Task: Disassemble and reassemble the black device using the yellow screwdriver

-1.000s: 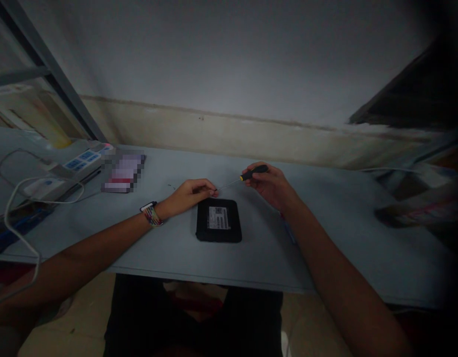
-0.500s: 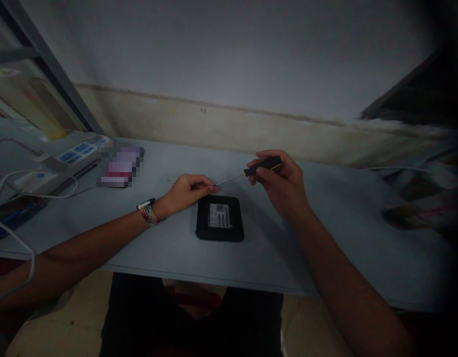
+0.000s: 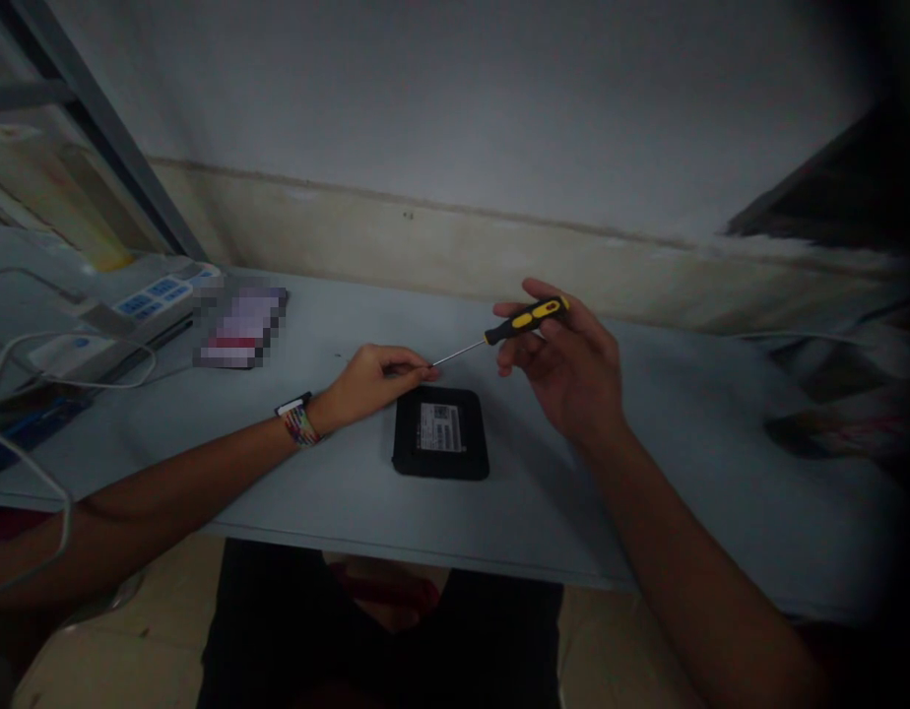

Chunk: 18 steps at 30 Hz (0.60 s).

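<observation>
Midway along the front edge of the bench (image 3: 337,507), set back a little from it, a flat black box (image 3: 441,463) lies with its white printed label (image 3: 441,427) facing up; the print is too small and dim to read. Just beyond the box, on the side toward the back edge, the left hand (image 3: 370,384) has its thumb and forefinger pinched narrow about the tip of a screwdriver (image 3: 525,320). That tip is lost between the fingertips, and whether anything small is caught there too cannot be told, nor whether this hand touches the box. The right hand (image 3: 573,364) holds the black-and-yellow handle loosely, some fingers spread, the palm turned from view; the shaft slopes down from handle to left hand. Toward the back edge on the left lies a phone (image 3: 240,330), its screen masked by coarse blocks. Beside it, a white power strip (image 3: 156,300) is partly covered by a plug and cable (image 3: 31,453), which runs out past the left side of the view. Near the bench's right end, a dark, reddish object (image 3: 831,433) is too blurred to name, and the front right corner fades into black.
</observation>
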Available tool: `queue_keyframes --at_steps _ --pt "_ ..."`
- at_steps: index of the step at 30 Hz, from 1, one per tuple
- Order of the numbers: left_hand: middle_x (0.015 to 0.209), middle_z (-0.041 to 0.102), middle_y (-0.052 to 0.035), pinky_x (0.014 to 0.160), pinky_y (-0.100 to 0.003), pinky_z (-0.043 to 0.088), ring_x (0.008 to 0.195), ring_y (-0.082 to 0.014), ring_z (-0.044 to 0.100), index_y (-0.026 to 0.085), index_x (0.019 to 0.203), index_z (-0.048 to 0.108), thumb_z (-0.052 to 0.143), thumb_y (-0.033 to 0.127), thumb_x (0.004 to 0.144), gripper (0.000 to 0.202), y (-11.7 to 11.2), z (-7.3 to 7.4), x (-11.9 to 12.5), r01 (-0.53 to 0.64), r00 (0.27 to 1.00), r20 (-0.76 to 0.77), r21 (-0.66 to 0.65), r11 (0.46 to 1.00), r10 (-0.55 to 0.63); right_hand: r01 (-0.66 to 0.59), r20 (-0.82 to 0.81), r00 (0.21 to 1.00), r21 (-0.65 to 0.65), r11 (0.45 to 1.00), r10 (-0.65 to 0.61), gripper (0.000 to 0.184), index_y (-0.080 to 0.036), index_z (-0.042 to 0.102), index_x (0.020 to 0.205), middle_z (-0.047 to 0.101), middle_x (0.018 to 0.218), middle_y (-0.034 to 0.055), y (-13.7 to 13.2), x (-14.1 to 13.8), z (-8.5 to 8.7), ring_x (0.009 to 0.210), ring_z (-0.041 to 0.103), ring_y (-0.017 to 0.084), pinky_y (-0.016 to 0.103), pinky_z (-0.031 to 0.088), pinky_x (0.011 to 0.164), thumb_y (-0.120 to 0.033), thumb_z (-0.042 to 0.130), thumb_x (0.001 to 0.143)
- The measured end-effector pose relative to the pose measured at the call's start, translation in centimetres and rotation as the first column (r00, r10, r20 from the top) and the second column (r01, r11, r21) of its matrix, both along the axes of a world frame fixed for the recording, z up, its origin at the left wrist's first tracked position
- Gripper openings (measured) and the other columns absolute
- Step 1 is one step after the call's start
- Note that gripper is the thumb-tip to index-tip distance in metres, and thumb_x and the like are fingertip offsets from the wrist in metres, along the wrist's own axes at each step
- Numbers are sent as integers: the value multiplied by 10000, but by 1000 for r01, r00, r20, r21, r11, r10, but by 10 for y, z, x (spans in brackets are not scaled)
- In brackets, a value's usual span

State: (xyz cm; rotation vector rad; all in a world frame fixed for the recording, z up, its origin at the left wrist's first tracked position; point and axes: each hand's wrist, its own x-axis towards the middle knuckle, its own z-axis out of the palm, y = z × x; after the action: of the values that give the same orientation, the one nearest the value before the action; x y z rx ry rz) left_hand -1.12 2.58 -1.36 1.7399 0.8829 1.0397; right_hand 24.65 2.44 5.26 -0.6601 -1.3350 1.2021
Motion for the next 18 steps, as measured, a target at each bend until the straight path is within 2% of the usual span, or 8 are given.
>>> queue_keyframes --at_steps 7,13,18 --pt "1078 859 -90 935 -328 651 1002 -194 821 163 1042 828 705 335 1011 214 -1 1 1 7 999 -40 31 999 -5 55 21 998 38 998 -56 219 -317 779 1123 834 1162 17 2 0 -5 671 732 136 310 663 621 -389 823 920" --pt "1077 858 -92 946 -323 656 1007 -192 819 158 1037 825 689 310 1014 206 1 1 0 20 998 -58 47 999 -17 14 -5 1000 -4 1000 -14 288 -325 777 1177 845 1139 15 0 -1 -1 695 761 157 333 692 654 -398 814 900" --pt "1070 856 -88 924 -319 650 996 -197 816 163 1048 830 688 331 1017 223 1 1 0 19 996 -90 81 997 -12 6 -26 1000 20 1000 -5 245 -330 792 1149 848 1142 0 -1 -2 -2 703 770 138 315 699 673 -351 822 907"
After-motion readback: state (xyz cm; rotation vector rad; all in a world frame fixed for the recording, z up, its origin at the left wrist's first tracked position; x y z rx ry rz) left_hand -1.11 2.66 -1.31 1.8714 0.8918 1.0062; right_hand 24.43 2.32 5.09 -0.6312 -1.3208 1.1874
